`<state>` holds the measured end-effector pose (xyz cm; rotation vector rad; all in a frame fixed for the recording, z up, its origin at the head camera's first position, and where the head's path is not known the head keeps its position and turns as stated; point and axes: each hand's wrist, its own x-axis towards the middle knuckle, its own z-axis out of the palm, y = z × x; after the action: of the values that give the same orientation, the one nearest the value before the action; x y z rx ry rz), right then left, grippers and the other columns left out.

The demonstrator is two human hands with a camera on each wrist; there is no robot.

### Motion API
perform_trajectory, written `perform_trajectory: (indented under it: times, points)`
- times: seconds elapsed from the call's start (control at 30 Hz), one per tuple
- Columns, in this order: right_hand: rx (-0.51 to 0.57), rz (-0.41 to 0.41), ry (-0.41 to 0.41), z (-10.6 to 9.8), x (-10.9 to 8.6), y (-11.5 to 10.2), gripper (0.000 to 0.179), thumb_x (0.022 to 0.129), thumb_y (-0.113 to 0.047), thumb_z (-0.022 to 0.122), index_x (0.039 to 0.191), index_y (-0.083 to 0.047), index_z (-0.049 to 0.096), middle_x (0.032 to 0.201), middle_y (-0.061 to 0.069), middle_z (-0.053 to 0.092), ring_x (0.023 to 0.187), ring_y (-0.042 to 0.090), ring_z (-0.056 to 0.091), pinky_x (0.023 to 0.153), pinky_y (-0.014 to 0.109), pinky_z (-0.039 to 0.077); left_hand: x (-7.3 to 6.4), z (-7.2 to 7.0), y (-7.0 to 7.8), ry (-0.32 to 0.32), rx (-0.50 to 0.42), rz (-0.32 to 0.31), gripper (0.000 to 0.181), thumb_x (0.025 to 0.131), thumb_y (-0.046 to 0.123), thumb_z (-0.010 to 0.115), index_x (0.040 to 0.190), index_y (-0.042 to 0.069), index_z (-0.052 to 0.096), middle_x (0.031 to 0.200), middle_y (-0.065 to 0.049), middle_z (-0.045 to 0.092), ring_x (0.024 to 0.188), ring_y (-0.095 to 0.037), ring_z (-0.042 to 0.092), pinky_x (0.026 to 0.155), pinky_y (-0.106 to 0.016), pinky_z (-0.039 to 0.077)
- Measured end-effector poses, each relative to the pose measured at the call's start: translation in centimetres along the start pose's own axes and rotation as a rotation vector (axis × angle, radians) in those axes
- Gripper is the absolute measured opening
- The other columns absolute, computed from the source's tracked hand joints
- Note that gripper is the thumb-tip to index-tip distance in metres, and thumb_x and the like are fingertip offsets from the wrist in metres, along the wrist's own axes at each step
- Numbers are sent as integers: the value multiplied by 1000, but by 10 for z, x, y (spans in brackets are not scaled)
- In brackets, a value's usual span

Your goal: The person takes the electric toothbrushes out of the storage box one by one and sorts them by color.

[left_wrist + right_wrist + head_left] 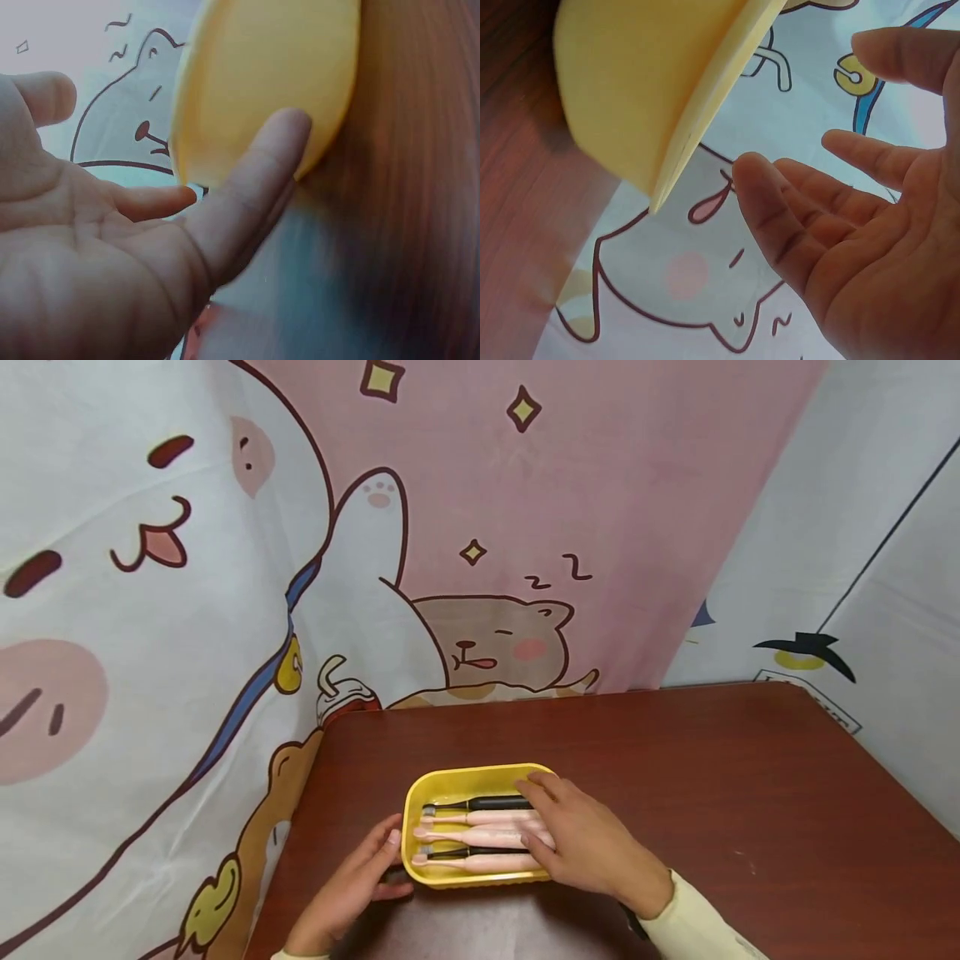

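A yellow plastic basket (480,881) stands on the table, its outer wall (274,67) also showing in the left wrist view. Several electric toothbrushes lie side by side in it: pink ones (483,837) and black ones (498,802), heads to the left. My left hand (360,877) is at the basket's left end; in the left wrist view its extended fingers (244,169) overlap the wall, and contact is unclear. Over the right end, my right hand (592,839) hides the toothbrushes' lower ends. In the right wrist view it is spread beside the basket rim (705,120), holding nothing.
The dark red-brown table (712,777) extends behind and to the right of the basket. A cartoon-printed cloth (525,485) hangs at the back and down the left side; a pale cloth (900,610) hangs at the right.
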<state>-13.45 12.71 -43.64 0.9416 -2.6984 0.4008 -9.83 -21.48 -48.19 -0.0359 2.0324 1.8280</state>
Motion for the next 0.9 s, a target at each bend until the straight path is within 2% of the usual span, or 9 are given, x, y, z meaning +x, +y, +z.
perform_trajectory:
  times: [0.13, 0.27, 0.47, 0.67, 0.8, 0.9]
  points:
    - [13, -32, -9, 6, 8, -2, 61, 90, -36, 80, 143, -12, 61, 138, 10, 62, 116, 23, 69, 90, 42, 62, 0, 1, 3, -28, -97, -12, 74, 113, 53, 38, 166, 3, 21, 164, -32, 29, 133, -38, 55, 90, -54, 63]
    - [41, -64, -32, 12, 15, -2, 54, 89, -31, 80, 138, -13, 64, 130, 8, 64, 108, 22, 69, 84, 42, 62, 1, 1, 4, -44, -188, -18, 72, 113, 51, 41, 166, 6, 21, 165, -30, 27, 128, -32, 58, 90, -55, 63]
    - [108, -63, -144, 21, 24, 2, 52, 89, -29, 79, 136, -15, 64, 125, 4, 65, 112, 22, 66, 94, 43, 58, 5, 0, 2, -42, -282, -40, 74, 111, 47, 49, 167, 7, 21, 166, -29, 29, 123, -27, 61, 92, -56, 62]
    - [166, -43, -238, 27, 29, 4, 53, 84, -25, 80, 134, -16, 66, 119, 0, 65, 107, 18, 63, 92, 39, 57, 7, 1, -3, -39, -298, -42, 69, 110, 24, 55, 167, 8, 19, 165, -30, 28, 123, -26, 64, 93, -52, 62]
    - [190, -58, -262, 29, 33, 4, 52, 79, -21, 82, 129, -16, 68, 110, -1, 66, 97, 13, 58, 85, 33, 54, 7, 2, -4, -21, -287, -23, 71, 107, 9, 57, 167, 9, 20, 164, -31, 23, 118, -28, 67, 93, -50, 62]
    - [181, -75, -278, 29, 36, 4, 51, 79, -20, 82, 128, -17, 70, 109, -1, 67, 94, 12, 58, 83, 33, 54, 7, 3, -4, -11, -276, -13, 75, 104, 3, 59, 168, 9, 20, 164, -32, 21, 116, -28, 69, 93, -50, 62]
